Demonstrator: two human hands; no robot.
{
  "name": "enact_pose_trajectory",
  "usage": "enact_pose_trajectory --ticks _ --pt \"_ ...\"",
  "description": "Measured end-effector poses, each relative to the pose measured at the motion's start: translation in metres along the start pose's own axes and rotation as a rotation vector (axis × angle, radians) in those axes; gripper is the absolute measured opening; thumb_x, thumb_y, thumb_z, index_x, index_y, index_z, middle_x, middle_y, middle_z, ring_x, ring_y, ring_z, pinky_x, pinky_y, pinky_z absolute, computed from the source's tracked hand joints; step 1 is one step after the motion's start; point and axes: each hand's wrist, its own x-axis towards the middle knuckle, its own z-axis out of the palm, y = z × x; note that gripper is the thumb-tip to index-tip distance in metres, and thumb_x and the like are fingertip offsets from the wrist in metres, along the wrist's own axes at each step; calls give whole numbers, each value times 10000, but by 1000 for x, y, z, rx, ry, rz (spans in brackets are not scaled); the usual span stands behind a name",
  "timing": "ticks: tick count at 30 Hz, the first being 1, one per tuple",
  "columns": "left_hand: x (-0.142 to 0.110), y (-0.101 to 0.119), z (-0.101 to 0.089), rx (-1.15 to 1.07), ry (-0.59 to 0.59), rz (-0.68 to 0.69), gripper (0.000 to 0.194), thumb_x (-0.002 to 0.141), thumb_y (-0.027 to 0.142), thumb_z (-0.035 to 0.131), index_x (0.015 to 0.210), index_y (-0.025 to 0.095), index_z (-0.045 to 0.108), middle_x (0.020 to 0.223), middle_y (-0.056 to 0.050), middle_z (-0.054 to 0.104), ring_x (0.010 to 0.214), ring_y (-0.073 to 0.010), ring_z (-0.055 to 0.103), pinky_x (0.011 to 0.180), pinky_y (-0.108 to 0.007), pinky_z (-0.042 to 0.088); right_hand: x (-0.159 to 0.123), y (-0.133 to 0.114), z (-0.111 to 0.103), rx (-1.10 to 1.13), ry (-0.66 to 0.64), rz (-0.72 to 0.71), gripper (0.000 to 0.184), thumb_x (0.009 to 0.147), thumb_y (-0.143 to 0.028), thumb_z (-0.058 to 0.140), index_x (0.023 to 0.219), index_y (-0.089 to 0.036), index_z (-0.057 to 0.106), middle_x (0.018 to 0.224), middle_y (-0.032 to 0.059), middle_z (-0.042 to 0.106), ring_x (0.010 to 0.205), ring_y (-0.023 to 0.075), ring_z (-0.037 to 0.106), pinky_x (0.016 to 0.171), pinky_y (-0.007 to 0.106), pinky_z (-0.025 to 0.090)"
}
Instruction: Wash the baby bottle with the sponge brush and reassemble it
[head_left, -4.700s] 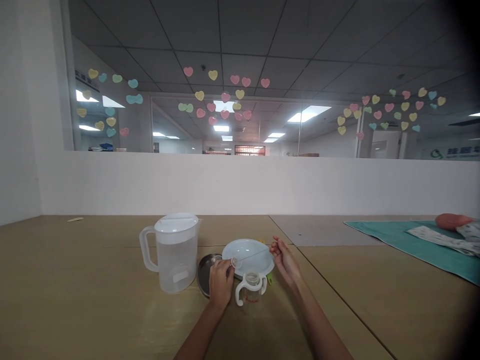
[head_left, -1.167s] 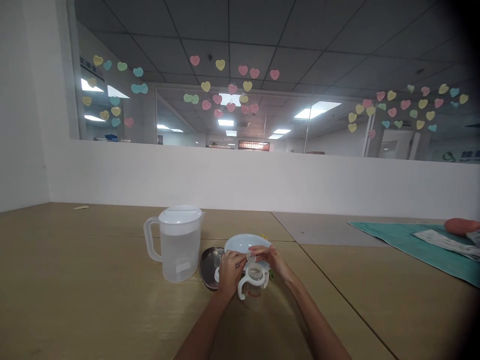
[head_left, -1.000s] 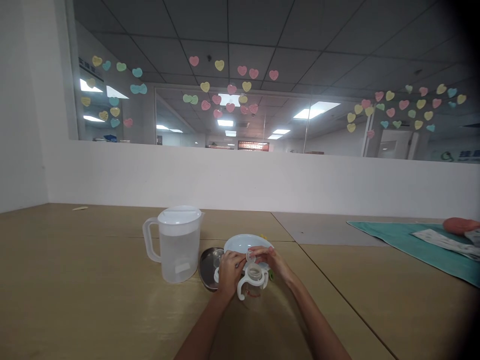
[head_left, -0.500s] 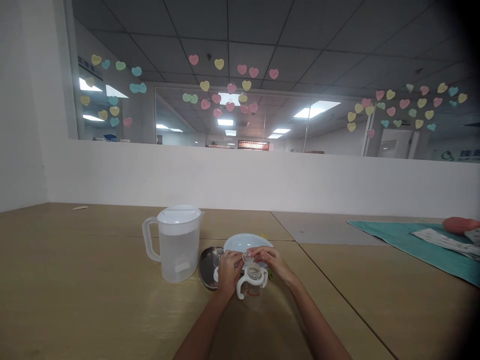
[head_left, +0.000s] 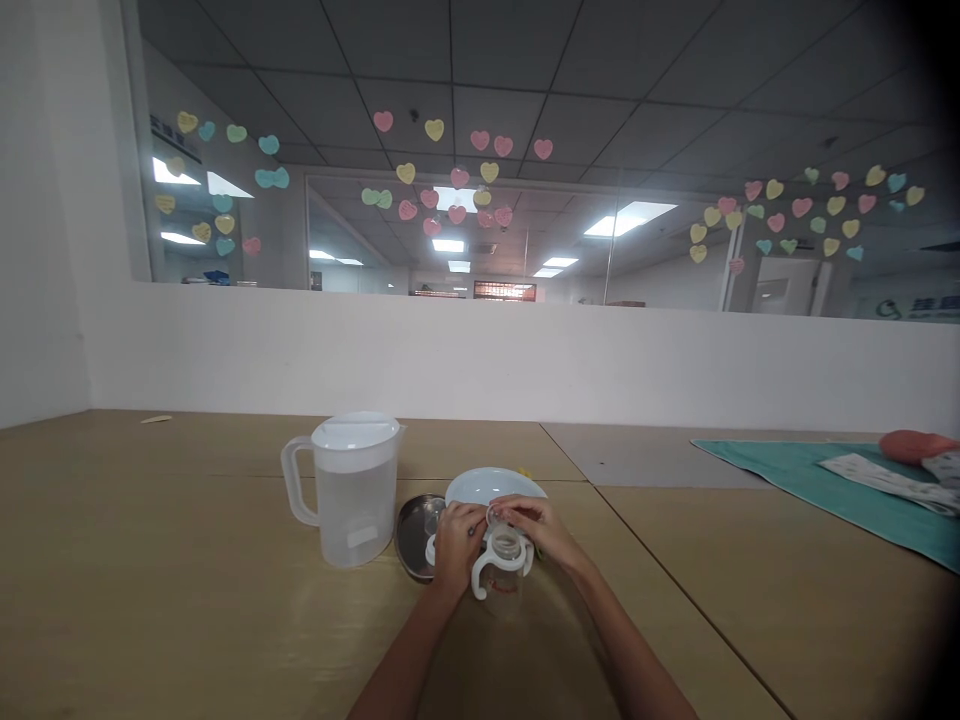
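A clear baby bottle (head_left: 501, 575) with white side handles stands on the wooden table (head_left: 187, 600) in front of me. My left hand (head_left: 456, 545) and my right hand (head_left: 534, 525) meet just above its open mouth, both pinching a small clear ring-shaped part (head_left: 495, 516) over it. A pale blue plate (head_left: 480, 486) lies right behind the hands. A round steel lid (head_left: 412, 535) rests to the left of the bottle, partly behind my left hand.
A translucent plastic jug (head_left: 349, 488) with a white lid and water in it stands left of the steel lid. A teal mat (head_left: 817, 480) with folded cloth and an orange-red object (head_left: 915, 445) lies at the far right. A low white wall runs behind the table.
Earlier my hands held a thin straw stretched apart over the plate. Since then both have closed in together above the bottle's mouth, and the small clear part has sunk slightly toward it.
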Motion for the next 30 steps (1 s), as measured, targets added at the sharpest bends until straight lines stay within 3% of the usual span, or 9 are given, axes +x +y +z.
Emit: enact_pose_trajectory --ticks 7,14,24,30 --pt "0 5 -3 5 1 6 239 870 223 485 907 259 718 924 -20 719 868 -199 584 812 -348 430 -1 0 -6 -19 -47 -48 306 698 -507 702 822 -231 748 1075 112 661 1067 252 574 924 409 430" --pt "0 6 -7 1 -1 10 258 890 296 458 943 255 707 937 -35 708 878 -203 577 813 -357 430 1 6 -5 31 -59 -71 223 713 -432 713 783 -221 703 1057 85 619 1015 222 571 787 314 473" --pt "1 -2 -3 18 23 -19 240 877 332 489 927 252 709 918 -35 711 877 -214 584 821 -367 427 1 -2 -16 232 248 -78 226 660 -431 752 746 -234 680 867 31 635 856 182 582 828 323 454" --pt "0 -2 -5 19 -40 -16 289 895 327 434 945 240 705 939 -41 709 897 -220 576 839 -376 420 4 11 -7 -95 67 -86 291 716 -436 702 933 -242 723 972 64 650 900 198 597 816 344 474"
